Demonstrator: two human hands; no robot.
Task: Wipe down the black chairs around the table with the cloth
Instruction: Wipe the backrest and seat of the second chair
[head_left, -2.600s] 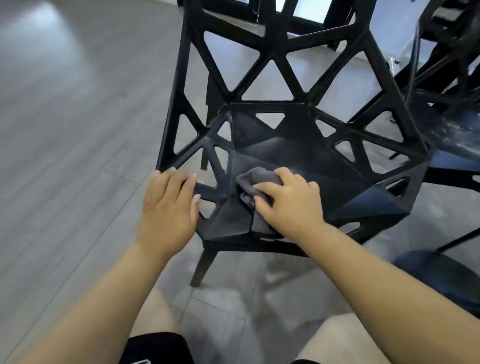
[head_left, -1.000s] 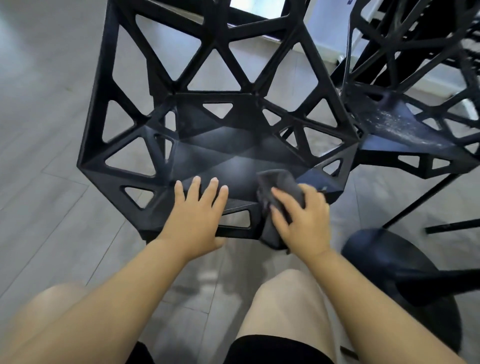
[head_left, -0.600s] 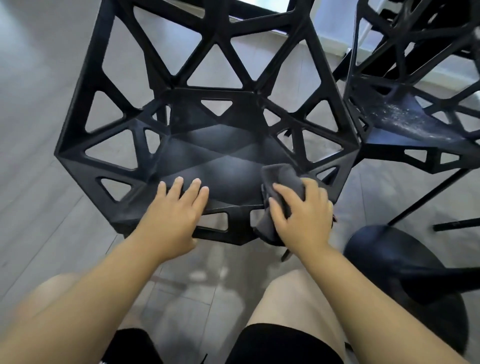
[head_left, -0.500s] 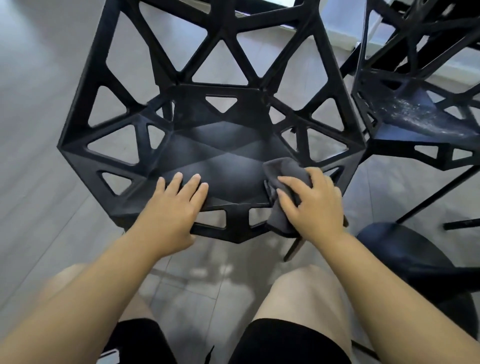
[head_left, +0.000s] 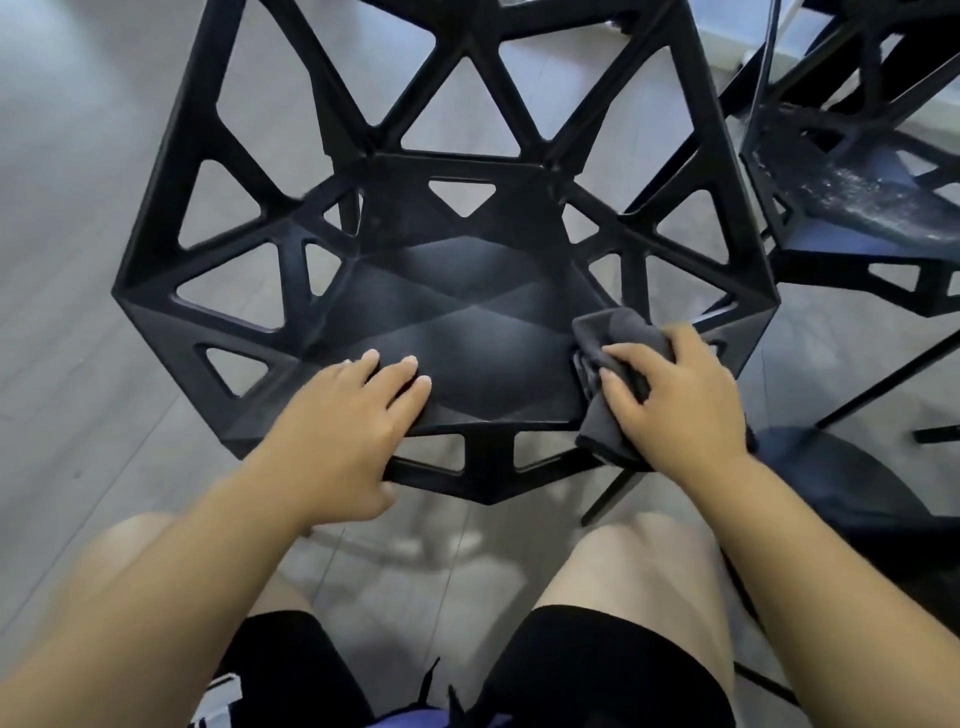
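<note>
A black chair (head_left: 467, 312) with a faceted seat and triangular cut-outs stands right in front of me. My left hand (head_left: 337, 431) lies on the seat's front edge, fingers straight on top and thumb under the rim. My right hand (head_left: 680, 400) grips a dark grey cloth (head_left: 608, 332) and presses it on the seat's front right corner. Part of the cloth hangs over the front edge below my palm.
A second black chair (head_left: 857, 197) with a dusty, smeared seat stands close on the right. A dark round base (head_left: 852, 483) sits on the floor at lower right. Grey plank floor (head_left: 78, 208) lies to the left. My bare knees are below the chair.
My right hand has slid the cloth rightward along the seat's front to its right corner. My left hand shifted from the chair's left frame to the front edge.
</note>
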